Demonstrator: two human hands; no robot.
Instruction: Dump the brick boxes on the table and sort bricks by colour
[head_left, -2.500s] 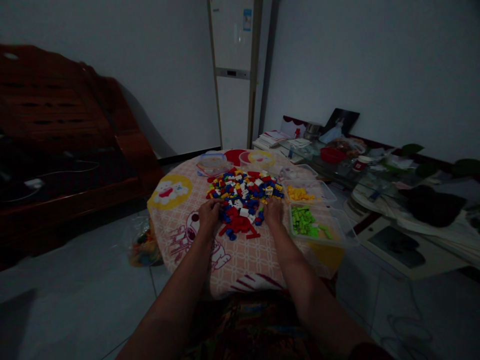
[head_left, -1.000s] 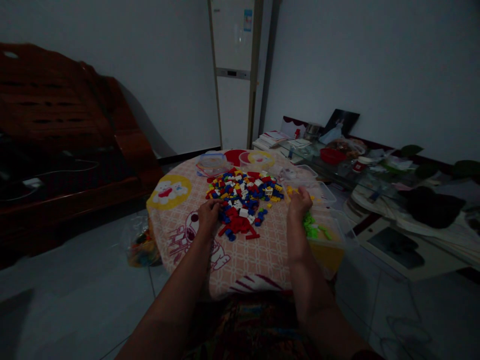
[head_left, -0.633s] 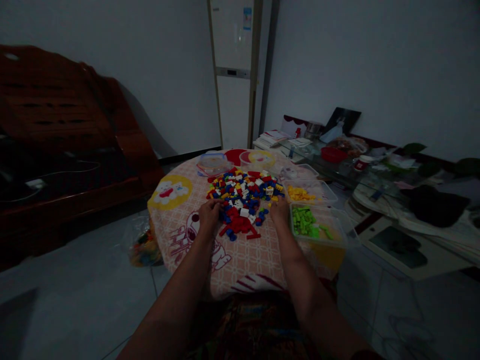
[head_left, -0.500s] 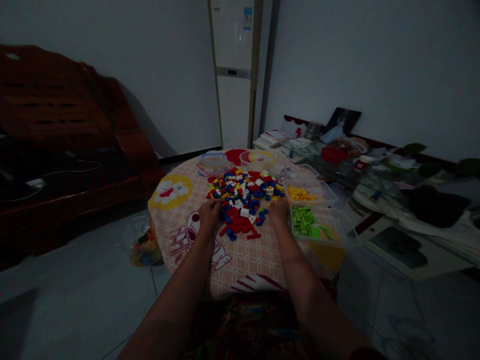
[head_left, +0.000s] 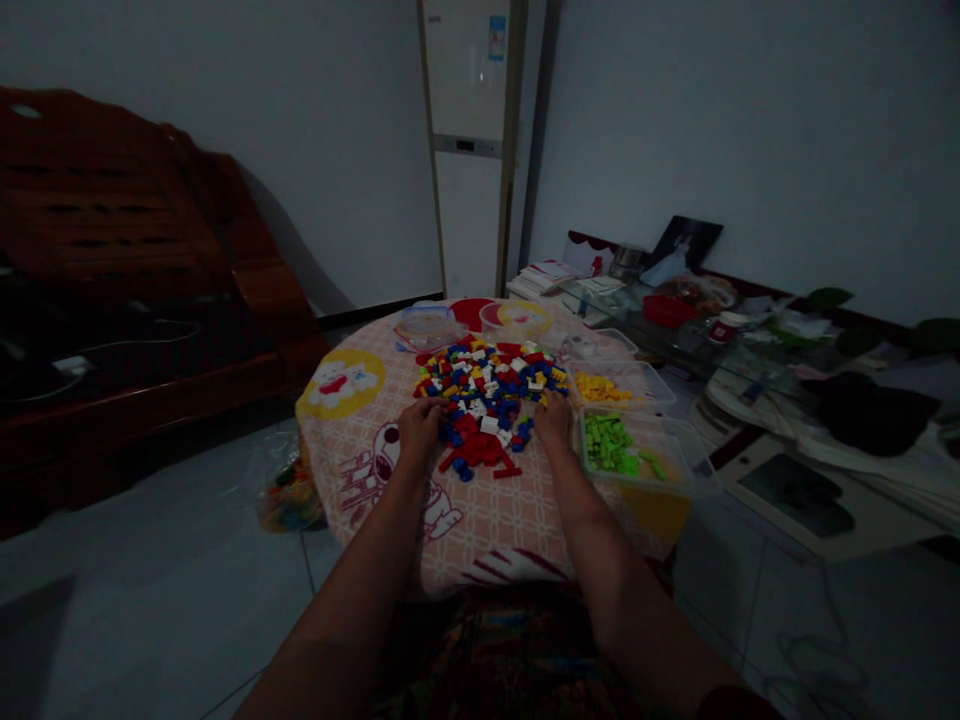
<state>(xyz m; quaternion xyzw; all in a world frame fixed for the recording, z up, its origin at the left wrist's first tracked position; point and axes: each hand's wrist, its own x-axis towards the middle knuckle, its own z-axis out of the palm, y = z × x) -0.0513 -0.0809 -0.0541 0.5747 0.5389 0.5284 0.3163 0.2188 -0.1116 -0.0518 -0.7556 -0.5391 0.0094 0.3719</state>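
Note:
A heap of toy building bricks [head_left: 487,385] in red, blue, white and yellow covers the middle of the round table. At its left edge is my left hand [head_left: 420,428], its fingers curled together against the bricks; anything in them is too dark to make out. My right hand [head_left: 553,418] reaches the heap's right edge with fingers bent in a pinch, and what they grip is hidden. Red bricks [head_left: 480,447] lie loose between both hands. Beside my right hand stands a clear box of green bricks [head_left: 611,443], and behind it a box of yellow bricks [head_left: 600,387].
A patterned cloth [head_left: 495,530] covers the table. Clear containers [head_left: 427,325] stand at its far side. A cluttered glass side table [head_left: 637,300] is to the right, a wooden bench [head_left: 135,260] to the left. A plastic bag [head_left: 289,490] sits on the floor.
My right hand has shifted slightly forward and left at the heap's edge. My left hand stays in the same place.

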